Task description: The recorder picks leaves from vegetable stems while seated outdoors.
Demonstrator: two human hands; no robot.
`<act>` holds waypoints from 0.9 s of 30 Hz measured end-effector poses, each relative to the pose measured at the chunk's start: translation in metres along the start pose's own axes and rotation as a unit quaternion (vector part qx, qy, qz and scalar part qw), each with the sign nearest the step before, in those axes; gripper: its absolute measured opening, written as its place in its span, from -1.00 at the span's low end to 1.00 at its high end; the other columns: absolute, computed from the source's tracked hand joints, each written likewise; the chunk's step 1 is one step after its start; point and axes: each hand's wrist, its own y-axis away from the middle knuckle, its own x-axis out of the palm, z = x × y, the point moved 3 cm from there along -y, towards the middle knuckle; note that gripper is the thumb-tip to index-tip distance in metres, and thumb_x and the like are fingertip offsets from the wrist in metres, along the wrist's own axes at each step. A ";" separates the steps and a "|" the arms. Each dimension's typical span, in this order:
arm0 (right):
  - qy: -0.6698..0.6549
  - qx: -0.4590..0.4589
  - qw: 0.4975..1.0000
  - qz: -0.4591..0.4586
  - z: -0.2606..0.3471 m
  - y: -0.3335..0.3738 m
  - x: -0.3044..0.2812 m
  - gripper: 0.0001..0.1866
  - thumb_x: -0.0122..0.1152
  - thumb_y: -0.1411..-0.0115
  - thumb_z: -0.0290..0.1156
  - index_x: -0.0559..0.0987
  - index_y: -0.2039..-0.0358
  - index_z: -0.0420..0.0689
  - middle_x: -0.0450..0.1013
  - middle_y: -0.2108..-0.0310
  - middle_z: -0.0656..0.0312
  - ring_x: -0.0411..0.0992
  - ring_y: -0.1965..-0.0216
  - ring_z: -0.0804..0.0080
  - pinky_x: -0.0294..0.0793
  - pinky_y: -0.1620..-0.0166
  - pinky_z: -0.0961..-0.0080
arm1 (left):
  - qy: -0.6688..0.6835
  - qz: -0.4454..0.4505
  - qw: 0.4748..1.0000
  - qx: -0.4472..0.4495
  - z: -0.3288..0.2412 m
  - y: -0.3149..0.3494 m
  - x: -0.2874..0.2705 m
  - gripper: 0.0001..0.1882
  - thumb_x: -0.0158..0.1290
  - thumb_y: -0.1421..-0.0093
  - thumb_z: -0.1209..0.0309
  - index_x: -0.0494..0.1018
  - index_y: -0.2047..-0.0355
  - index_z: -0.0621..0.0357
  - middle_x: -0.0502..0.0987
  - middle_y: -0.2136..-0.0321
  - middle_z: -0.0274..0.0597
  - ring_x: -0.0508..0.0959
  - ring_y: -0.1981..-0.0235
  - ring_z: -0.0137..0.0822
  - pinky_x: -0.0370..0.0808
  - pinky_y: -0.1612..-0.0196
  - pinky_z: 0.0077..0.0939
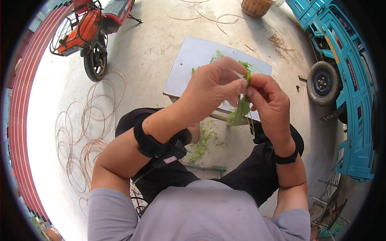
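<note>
Both my hands meet over the near right part of a low pale board table [187, 60]. Between them is a leafy green stem [241, 108], its broad leaf hanging down below the fingers. My left hand [219, 80] pinches the stem with thumb and forefinger. Close against it, my right hand [270, 96] is closed on the same stem with thumb and fingertips. Green sprigs [217, 55] lie on the board behind my hands, partly hidden by them. More torn green bits [205, 140] are scattered on the floor between my feet.
A red scooter [86, 32] stands at the far left. Coils of thin cane [86, 120] lie on the floor to my left. A blue three-wheeled truck [354, 92] is parked on the right, its wheel [323, 83] near the table. A wicker basket [256, 7] sits at the back.
</note>
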 end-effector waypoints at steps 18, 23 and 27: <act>0.031 -0.024 0.999 -0.023 -0.005 0.000 0.002 -0.91 0.14 -0.15 -0.61 0.45 0.32 -0.18 0.45 0.48 0.35 0.39 0.48 0.73 0.37 0.46 0.74 | -0.036 0.017 0.998 -0.044 0.005 -0.003 -0.005 -0.80 0.03 -0.24 0.38 0.44 0.24 0.29 0.54 0.41 -0.24 0.53 0.48 -0.53 0.56 0.33 -0.64; 0.060 -0.056 0.996 -0.025 -0.014 -0.001 0.004 -0.90 0.13 -0.15 -0.64 0.45 0.33 -0.18 0.44 0.48 0.34 0.40 0.47 0.72 0.38 0.44 0.73 | -0.028 0.022 0.998 -0.053 0.011 -0.003 -0.003 -0.80 0.03 -0.24 0.35 0.42 0.28 0.27 0.53 0.41 -0.27 0.52 0.46 -0.55 0.53 0.31 -0.66; 0.056 -0.078 0.995 -0.026 -0.012 0.000 0.005 -0.88 0.11 -0.15 -0.65 0.45 0.31 -0.18 0.44 0.44 0.32 0.42 0.45 0.69 0.40 0.39 0.73 | -0.031 0.004 0.993 -0.117 0.011 -0.004 -0.004 -0.79 0.03 -0.24 0.32 0.42 0.29 0.25 0.52 0.42 -0.30 0.49 0.48 -0.58 0.52 0.33 -0.66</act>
